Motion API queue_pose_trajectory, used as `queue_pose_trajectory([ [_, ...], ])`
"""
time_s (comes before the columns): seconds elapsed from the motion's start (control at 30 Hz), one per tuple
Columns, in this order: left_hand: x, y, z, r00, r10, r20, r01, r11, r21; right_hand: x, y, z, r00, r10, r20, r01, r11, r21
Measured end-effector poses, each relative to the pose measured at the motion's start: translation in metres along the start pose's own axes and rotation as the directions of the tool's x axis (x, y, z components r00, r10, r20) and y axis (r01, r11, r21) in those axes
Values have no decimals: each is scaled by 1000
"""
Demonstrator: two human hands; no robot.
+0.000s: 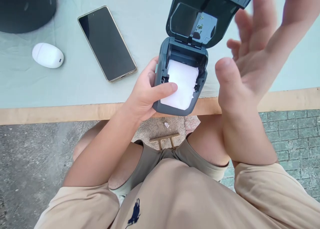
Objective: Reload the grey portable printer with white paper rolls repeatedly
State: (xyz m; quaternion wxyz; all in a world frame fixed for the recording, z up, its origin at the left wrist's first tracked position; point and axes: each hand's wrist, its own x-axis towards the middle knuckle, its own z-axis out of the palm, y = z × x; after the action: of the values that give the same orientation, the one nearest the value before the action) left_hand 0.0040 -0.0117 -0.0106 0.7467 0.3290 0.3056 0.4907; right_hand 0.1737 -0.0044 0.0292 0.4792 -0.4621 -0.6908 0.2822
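While the lid (207,8) stands raised on its hinge, one dark device (183,49) lies open to view above the wooden edge (62,112) of the table, whether resting on it or lifted cannot be told; condition, by judgement: partway through, since the white paper (185,83) sits inside the device and nothing covers it.

Left hand (143,93), one; wrapped around the left side of the device, closed firmly on its body; thumb laid over the paper towards the device's front left.

Right hand (250,65), one; to the right of the device, fingers parted and partly blurred, near the lid's right edge; no thing visible in its grasp; contact between fingertips and lid cannot be told.

Done, as things lie: lid up, paper within the device; not yet done: lid down; uncertain: whether the paper is fully seated, its right margin showing ragged.

Also listed: phone (107,43), to the left of the device, screen dark; white case (47,55), farther left of the device, past the phone; black object (27,10), at the device's far left, cut off by the edge of view.
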Motion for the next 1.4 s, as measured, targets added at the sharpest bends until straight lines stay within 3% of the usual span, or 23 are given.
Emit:
queue_pose_trajectory([
  [0.07,0,0,1,1000,-2,2,2,1000,24,-1,-1,6,992,-13,-126,20,998,54],
  [0.13,0,0,0,1000,13,-1,-13,999,48,-3,0,11,985,-51,-163,68,993,98],
  [0.37,-1,0,-3,996,57,64,-62,996,70,-4,12,4,1000,15,-7,-13,987,163],
  [0.43,-1,1,-3,998,36,53,-40,996,75,-4,14,3,993,30,110,-51,979,195],
  [0.57,0,2,-2,997,20,77,-17,999,-45,-4,14,6,932,96,348,-170,967,188],
  [0.67,-1,2,1,995,21,98,-11,995,-101,-5,14,9,921,115,371,-202,958,203],
  [0.93,-3,-2,1,997,39,59,-36,999,-40,-6,13,7,894,166,417,-289,924,250],
  [1.4,-3,1,3,999,2,38,-1,1000,-6,-7,15,6,894,180,410,-290,931,222],
])
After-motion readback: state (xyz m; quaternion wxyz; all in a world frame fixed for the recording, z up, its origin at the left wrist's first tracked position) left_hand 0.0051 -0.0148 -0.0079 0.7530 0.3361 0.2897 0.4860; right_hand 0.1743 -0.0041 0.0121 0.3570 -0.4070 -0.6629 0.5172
